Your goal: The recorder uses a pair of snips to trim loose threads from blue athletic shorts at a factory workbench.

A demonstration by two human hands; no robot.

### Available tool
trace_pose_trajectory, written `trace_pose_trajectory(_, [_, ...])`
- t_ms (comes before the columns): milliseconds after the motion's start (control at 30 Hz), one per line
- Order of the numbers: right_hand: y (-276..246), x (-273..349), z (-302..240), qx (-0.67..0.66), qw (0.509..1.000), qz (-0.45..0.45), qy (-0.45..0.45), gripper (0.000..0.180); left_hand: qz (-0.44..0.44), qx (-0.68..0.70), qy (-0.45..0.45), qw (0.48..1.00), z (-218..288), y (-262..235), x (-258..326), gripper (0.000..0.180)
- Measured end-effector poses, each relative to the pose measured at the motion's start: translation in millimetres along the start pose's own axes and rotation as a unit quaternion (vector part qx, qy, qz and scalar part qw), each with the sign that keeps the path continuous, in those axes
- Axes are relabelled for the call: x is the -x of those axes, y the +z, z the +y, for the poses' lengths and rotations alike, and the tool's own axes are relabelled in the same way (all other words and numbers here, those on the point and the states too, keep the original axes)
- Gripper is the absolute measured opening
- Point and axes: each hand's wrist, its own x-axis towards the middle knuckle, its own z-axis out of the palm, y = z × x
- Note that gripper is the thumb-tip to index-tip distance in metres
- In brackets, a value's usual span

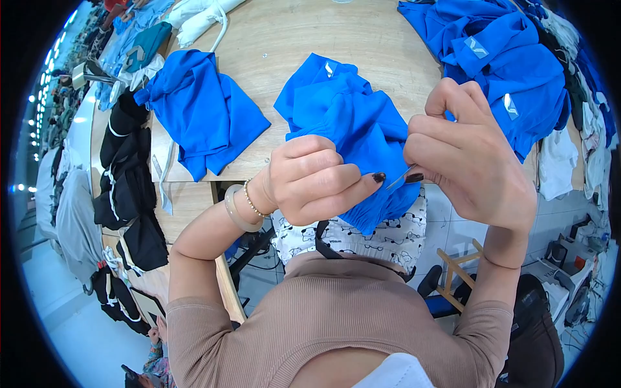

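Observation:
A bright blue garment [352, 116] with a gathered, elasticated edge lies bunched on the table in front of me and hangs over its front edge toward my lap. My left hand [317, 181] is closed in front of this cloth, fingers curled in; whatever its fingertips pinch is hidden. Close by on the right, my closed right hand [469, 155] grips a thin, pointed metal tool [396, 179]. Only the slim tip shows, between the two thumbs and over the blue fabric, so its exact kind is unclear.
Another folded blue garment [204, 116] lies on the wooden table [259, 32] to the left. A heap of blue garments [498, 58] with small pale patches sits at the right. Black clothes [126, 174] hang along the left edge. A wooden stool [456, 275] stands below right.

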Motion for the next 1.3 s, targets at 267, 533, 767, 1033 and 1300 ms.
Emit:
trace_pose_trajectory(267, [0,-2,1,0.009,1.0,0.004,-0.004,0.02,0.005,-0.002,-0.003,1.0,-1,1,1,0.035])
trace_pose_trajectory(533, [0,-3,2,0.011,1.0,-0.002,-0.009,0.02,0.004,-0.004,-0.008,1.0,-2,2,2,0.035])
trace_pose_trajectory(767, [1,-4,1,0.009,1.0,0.001,-0.007,0.02,0.004,0.0,-0.011,1.0,-1,2,2,0.034])
trace_pose_trajectory(1033, [4,-3,4,0.016,1.0,0.008,-0.023,0.02,-0.004,0.0,-0.012,1.0,-2,1,2,0.033])
trace_pose_trajectory(1300, [15,0,17,-0.132,0.991,-0.024,0.003,0.014,0.004,-0.003,-0.017,1.0,1,1,4,0.033])
